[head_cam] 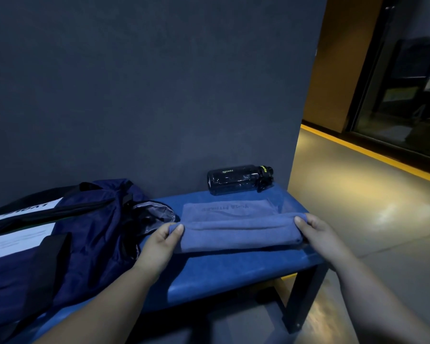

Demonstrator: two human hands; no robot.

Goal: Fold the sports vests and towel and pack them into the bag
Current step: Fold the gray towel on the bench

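Surfaces: mostly matt cloth, some plastic and metal.
Towel (238,232): soft blue terry cloth, matt, fine nap, faint pressed-in lettering. Bag (90,239): thin navy synthetic fabric, crinkled, slight sheen; grey lining (157,209) looks shinier; straps (52,254) black webbing, matt. Bench (221,271): blue padded top, smooth, low gloss. Bench legs (303,294): black metal, matt. Bottle (236,180): dark see-through plastic, glossy. Wall (147,83): dark grey, matt, finely textured. Floor (358,207): smooth, semi-gloss, reflects light.

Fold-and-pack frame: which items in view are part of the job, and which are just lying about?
Part of the job:
- towel, partly folded, gripped at its ends by the left hand and right hand
- navy bag, on the bench's left part

Lying about:
- water bottle, on its side by the wall
- bench, only the work surface
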